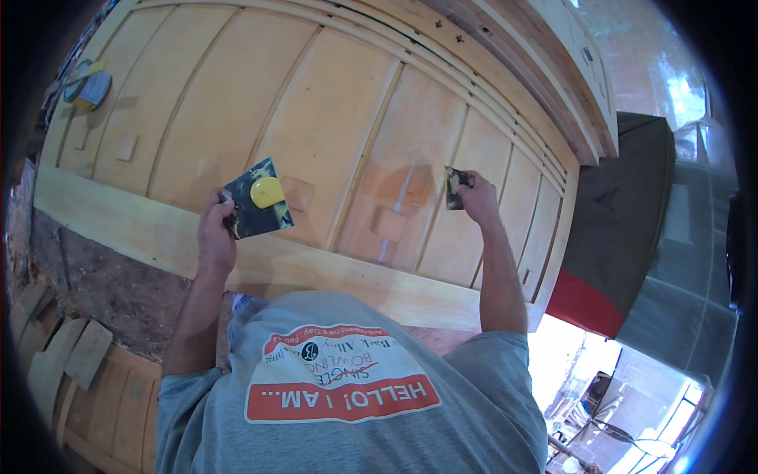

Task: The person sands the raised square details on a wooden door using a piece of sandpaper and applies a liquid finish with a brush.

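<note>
A large pale wooden panel (237,95) of several grooved boards lies in front of me. My left hand (215,233) holds a dark square board (251,207) by its lower left corner; a blob of yellow filler (267,192) sits on it. My right hand (478,197) grips a small dark scraper (455,186), its blade pressed against the panel next to a groove. An orange-tinted wet patch (399,189) and small square patches mark the wood between my hands.
A round tin with a yellow lid (88,85) rests on the panel's far left corner. Stacked timber (545,71) runs along the far edge. Wood offcuts (71,363) lie on the ground lower left. A dark cloth with a red edge (616,229) sits at right.
</note>
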Demonstrator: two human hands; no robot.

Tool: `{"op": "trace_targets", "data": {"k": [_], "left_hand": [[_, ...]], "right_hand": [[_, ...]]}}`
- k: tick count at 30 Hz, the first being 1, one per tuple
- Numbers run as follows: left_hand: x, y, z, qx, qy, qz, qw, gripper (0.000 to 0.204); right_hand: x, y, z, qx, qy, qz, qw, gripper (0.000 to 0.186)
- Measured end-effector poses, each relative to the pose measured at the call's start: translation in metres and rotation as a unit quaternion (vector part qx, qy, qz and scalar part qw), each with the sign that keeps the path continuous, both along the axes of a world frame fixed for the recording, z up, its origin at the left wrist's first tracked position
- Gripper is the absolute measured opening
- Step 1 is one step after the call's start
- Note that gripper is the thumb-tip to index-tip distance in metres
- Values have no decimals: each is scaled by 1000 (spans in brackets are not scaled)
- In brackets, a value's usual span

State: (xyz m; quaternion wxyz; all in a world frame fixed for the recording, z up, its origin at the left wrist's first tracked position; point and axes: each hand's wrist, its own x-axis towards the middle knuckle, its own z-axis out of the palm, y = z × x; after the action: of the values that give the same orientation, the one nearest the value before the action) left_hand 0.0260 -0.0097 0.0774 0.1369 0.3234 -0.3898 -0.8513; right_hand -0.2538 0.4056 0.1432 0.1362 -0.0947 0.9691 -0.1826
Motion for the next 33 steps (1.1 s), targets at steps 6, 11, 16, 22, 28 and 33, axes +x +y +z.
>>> {"op": "trace_targets", "data": {"k": [6, 11, 16, 22, 28, 33], "left_hand": [[-1, -1, -4, 22, -2, 21, 1000, 26], [-1, -3, -12, 35, -1, 20, 999, 27], [2, -6, -19, 34, -12, 16, 999, 28], [-4, -5, -14, 38, -7, 14, 999, 26], [-4, -5, -9, 31, -8, 4, 999, 26], [-3, -7, -12, 31, -10, -2, 999, 26]], "right_hand": [[-3, 12, -20, -22, -33, -144, 989, 36], [16, 26, -45, -76, -16, -203, 976, 37], [20, 24, -41, -92, -48, -230, 968, 40], [25, 31, -46, -95, -36, -227, 969, 39], [31, 25, -43, -74, -38, -224, 971, 39], [34, 26, -46, -77, -37, -227, 970, 39]]}}
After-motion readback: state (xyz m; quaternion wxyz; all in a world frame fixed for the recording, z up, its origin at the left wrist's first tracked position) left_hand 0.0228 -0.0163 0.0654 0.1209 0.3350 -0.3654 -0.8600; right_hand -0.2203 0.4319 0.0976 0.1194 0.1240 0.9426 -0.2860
